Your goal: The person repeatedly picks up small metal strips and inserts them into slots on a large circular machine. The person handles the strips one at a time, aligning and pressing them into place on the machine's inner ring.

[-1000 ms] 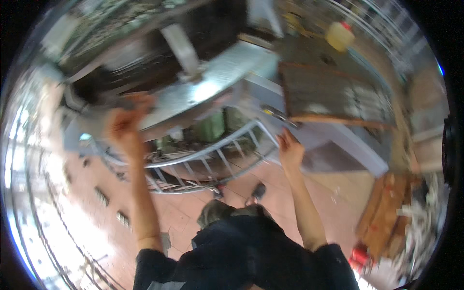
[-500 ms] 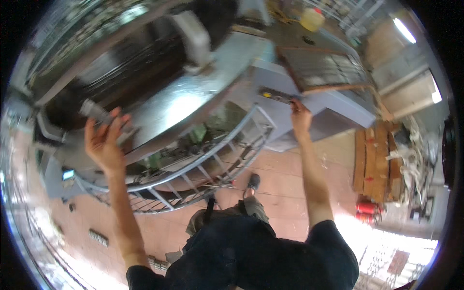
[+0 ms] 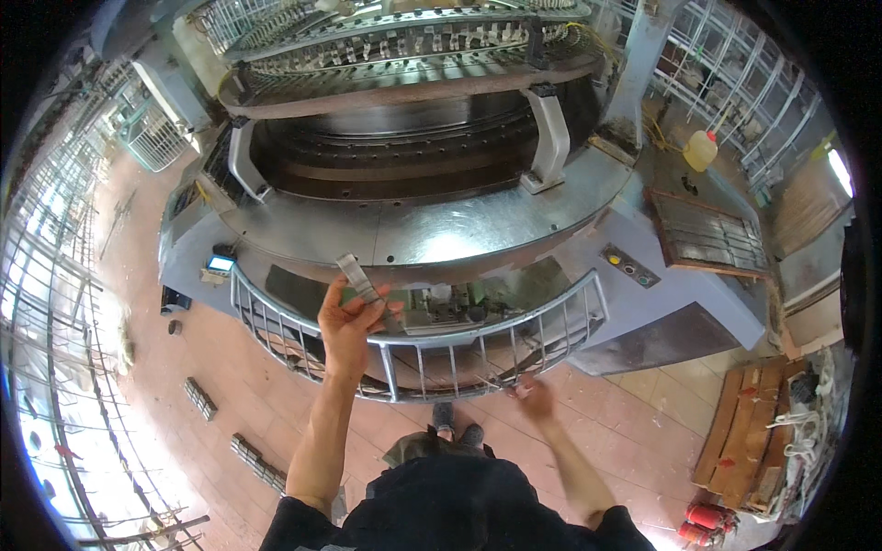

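My left hand [image 3: 347,332] is raised in front of the large round machine, which looks like a circular knitting machine. Its fingers are closed around a grey metal block [image 3: 360,281], whose upper end sticks out above them. Behind the block lies the machine's shiny metal table ring [image 3: 340,230]. Lower and to the right, my right hand [image 3: 533,402] hovers just outside the curved grey guard rail [image 3: 450,340]. Motion smears its fingers, so whether it holds anything is unclear. The control panel [image 3: 629,264] with a yellow button sits on the machine's right side, away from both hands.
Slatted metal blocks [image 3: 200,399] lie on the tiled floor at left. A small lit screen [image 3: 220,264] stands beside the rail's left end. Brown boards [image 3: 746,436] and red fire extinguishers [image 3: 706,523] are at right. A yellow jug [image 3: 700,151] stands at the back right.
My view has swung to the right side's opposite, centring the machine. My right hand has left the control panel and dropped beside the rail. My left hand still holds the metal block.
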`<state>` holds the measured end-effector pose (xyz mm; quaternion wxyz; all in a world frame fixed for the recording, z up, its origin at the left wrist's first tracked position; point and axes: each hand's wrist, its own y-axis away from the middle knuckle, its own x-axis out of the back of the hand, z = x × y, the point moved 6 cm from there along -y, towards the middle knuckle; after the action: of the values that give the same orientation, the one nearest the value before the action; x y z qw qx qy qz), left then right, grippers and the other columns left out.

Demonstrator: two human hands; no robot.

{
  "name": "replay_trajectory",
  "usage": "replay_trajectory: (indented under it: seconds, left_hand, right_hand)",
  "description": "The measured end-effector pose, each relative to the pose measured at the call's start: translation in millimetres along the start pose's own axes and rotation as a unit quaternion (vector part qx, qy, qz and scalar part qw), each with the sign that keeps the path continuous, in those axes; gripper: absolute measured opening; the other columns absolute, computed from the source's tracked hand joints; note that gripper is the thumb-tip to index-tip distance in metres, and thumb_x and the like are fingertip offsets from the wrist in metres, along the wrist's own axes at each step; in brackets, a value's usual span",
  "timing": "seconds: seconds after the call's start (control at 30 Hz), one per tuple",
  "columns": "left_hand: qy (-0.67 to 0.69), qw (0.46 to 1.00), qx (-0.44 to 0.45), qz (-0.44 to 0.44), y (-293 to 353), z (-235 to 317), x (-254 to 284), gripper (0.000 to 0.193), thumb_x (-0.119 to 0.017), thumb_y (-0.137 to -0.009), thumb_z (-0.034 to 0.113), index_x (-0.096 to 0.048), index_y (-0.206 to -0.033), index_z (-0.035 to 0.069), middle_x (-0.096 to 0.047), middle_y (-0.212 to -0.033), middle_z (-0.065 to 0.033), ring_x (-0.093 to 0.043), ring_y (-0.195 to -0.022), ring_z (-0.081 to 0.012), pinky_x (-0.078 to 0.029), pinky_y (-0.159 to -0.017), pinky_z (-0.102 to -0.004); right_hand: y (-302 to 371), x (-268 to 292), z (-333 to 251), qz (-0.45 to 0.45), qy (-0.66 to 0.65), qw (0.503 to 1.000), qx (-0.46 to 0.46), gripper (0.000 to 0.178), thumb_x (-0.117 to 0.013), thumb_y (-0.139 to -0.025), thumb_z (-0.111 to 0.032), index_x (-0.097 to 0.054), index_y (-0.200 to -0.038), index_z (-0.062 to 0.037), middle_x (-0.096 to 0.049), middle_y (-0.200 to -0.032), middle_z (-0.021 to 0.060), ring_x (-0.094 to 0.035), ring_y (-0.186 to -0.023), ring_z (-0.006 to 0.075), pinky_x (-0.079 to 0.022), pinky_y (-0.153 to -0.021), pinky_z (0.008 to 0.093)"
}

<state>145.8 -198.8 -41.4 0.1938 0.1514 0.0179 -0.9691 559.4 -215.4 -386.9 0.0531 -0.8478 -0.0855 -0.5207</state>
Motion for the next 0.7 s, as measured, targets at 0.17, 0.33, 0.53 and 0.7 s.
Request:
replay_trajectory:
  seconds: [0.17,0.33,0.53,0.7]
  left_hand:
    - [0.043,0.998,0.042,0.010,30.0,-14.0,0.0,0.041,-0.065,-0.091,-0.011,-0.052,-0.129,-0.001,-0.073,-0.117,-0.0211,-0.076,-0.096,-0.0343,-0.066,-0.076,-0.0402]
    - [0.023,0.998,0.043,0.031,62.3,-7.7,10.8,0.047,-0.066,-0.091,-0.011,-0.052,-0.134,-0.001,-0.073,-0.115,-0.0195,-0.076,-0.098,-0.0334,-0.065,-0.082,-0.0419]
    - [-0.013,0.999,-0.024,0.033,82.5,1.5,46.6,0.042,-0.069,-0.091,-0.008,-0.057,-0.130,0.000,-0.076,-0.111,-0.0185,-0.077,-0.094,-0.0333,-0.065,-0.075,-0.0369]
    - [0.024,0.997,-0.071,0.016,80.7,-1.5,77.3,0.042,-0.066,-0.091,-0.014,-0.060,-0.131,-0.006,-0.075,-0.112,-0.0218,-0.076,-0.095,-0.0295,-0.064,-0.088,-0.0428]
  right_hand:
    - [43.4,-33.0,-72.2,0.152,0.017,0.988,0.032,0.040,-0.081,-0.072,-0.020,-0.067,-0.107,-0.0064,-0.064,-0.103,0.0127,-0.061,-0.097,0.0381,-0.052,-0.081,0.0475]
    - [46.0,-5.5,-92.1,0.194,0.030,0.977,0.083,0.034,-0.070,-0.074,0.003,-0.064,-0.107,-0.0032,-0.064,-0.103,0.0171,-0.060,-0.099,0.0402,-0.051,-0.083,0.0483]
    - [61.1,72.6,-127.0,0.141,-0.475,0.861,-0.112,0.031,-0.075,-0.089,-0.016,-0.069,-0.115,-0.0005,-0.068,-0.108,0.0108,-0.066,-0.096,0.0229,-0.053,-0.083,0.0395]
    - [52.9,157.1,-258.9,0.005,-0.506,0.860,0.059,0.023,-0.070,-0.094,-0.014,-0.072,-0.111,0.0003,-0.070,-0.104,0.0050,-0.063,-0.087,0.0133,-0.051,-0.074,0.0302]
